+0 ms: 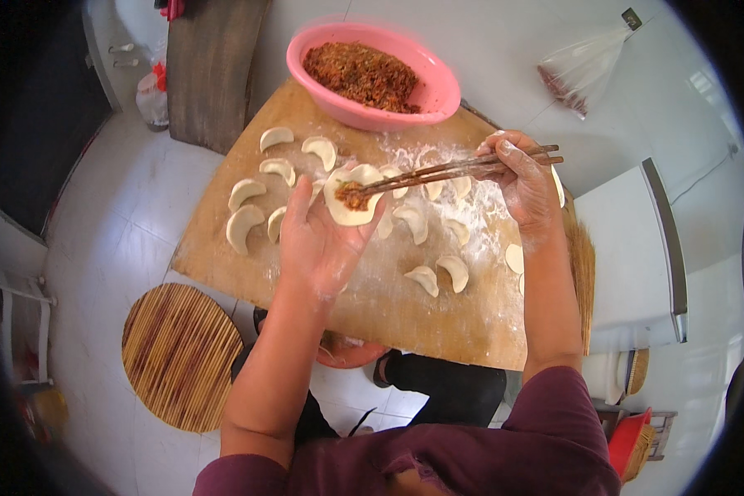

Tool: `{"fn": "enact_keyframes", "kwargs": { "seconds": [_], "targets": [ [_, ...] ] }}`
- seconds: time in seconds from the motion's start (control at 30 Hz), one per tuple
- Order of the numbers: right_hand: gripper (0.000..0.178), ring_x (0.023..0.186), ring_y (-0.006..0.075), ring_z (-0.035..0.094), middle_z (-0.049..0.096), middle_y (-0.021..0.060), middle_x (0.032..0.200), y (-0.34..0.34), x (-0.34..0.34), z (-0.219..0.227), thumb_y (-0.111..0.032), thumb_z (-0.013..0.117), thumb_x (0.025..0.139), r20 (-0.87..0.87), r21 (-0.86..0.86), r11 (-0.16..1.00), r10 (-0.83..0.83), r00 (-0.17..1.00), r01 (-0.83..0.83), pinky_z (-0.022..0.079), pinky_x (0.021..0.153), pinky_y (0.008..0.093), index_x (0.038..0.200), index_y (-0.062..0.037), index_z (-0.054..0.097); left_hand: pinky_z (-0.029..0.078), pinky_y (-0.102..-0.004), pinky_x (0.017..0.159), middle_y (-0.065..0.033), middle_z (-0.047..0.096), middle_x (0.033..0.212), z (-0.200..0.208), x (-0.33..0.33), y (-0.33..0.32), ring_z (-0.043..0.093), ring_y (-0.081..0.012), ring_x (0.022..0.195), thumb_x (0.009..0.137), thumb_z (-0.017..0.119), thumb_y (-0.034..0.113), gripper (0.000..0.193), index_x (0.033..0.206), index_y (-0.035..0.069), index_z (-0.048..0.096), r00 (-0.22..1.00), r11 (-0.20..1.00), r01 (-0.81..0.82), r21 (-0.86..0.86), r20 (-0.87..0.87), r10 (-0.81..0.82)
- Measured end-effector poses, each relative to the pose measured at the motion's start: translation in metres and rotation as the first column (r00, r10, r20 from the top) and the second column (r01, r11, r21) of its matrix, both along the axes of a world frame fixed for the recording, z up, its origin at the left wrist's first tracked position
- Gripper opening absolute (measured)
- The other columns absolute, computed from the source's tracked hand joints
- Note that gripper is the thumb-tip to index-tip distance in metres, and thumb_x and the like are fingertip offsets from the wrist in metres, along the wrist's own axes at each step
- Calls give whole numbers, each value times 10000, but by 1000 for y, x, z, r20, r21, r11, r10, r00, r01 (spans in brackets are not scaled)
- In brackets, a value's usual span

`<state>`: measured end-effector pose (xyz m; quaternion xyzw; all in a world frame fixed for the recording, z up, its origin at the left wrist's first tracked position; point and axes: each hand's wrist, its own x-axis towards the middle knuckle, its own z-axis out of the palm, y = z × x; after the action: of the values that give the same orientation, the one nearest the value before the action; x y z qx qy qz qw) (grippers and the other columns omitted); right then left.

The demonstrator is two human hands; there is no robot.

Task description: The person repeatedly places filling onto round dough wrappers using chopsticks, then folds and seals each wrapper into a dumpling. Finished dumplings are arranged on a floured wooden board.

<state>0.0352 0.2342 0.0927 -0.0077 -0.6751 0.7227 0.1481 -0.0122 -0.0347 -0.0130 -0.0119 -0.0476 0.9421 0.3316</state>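
Observation:
My left hand (314,248) cradles a round dumpling wrapper (362,212) on its palm and fingers, above the floured wooden board (347,306). A small heap of reddish-brown filling (351,197) lies on the wrapper. My right hand (527,188), dusted with flour, grips a pair of wooden chopsticks (446,171) whose tips touch the filling. Around and beyond the hands, several folded dumplings (244,229) rest on the board, some partly hidden by my left hand. Flat wrappers (514,258) peek out beside my right forearm.
A pink basin (446,93) of chopped filling (364,74) stands at the board's far edge. A round slatted mat (182,355) is at the lower left. A white cabinet (624,248) stands right of the board, with a straw brush (583,273) between. A reddish basin (351,354) sits below the near edge.

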Motion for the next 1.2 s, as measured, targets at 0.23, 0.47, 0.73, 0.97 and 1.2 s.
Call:
{"fn": "enact_keyframes", "kwargs": {
  "seconds": [0.23,0.47,0.73,0.97,1.2],
  "targets": [
    [213,864,236,713,711,143,957,17,-29,14,-180,686,943,-220,-115,965,-255,942,234,591,785,356,1035,8,646,447,-498,1092,-201,502,1424,1,-3,1,505,-353,1325,1078,346,432,580,1413,-37,411,998,996,-29,-89,52,34],
    [291,920,217,698,689,138,1033,24,-83,-18,-157,696,943,-159,84,907,-397,904,413,592,827,355,1151,30,619,427,-502,1107,-179,520,1398,-3,-1,2,516,-338,1308,1078,372,419,569,1403,-47,413,998,996,-10,-92,57,15],
    [281,857,202,707,704,143,1000,28,-111,-48,-147,702,938,-69,70,934,-347,935,352,592,778,312,1120,59,644,430,-498,1104,-181,527,1403,-4,1,6,523,-336,1306,1066,400,423,573,1394,-46,423,999,994,-12,-107,28,15],
    [202,826,197,707,700,136,968,18,-125,-61,-100,667,946,-110,-68,934,-357,927,352,596,732,295,1080,50,653,466,-501,1066,-172,534,1398,-6,2,8,532,-333,1301,1060,420,422,554,1376,-33,438,999,990,-7,-138,51,14],
    [220,849,209,704,694,139,984,16,-121,-62,-80,637,961,-136,-182,911,-396,908,370,596,776,306,1121,70,624,461,-492,1069,-165,545,1383,-6,1,8,543,-315,1286,1052,440,426,559,1375,-31,438,998,987,-19,-159,48,27]
  ]
}}
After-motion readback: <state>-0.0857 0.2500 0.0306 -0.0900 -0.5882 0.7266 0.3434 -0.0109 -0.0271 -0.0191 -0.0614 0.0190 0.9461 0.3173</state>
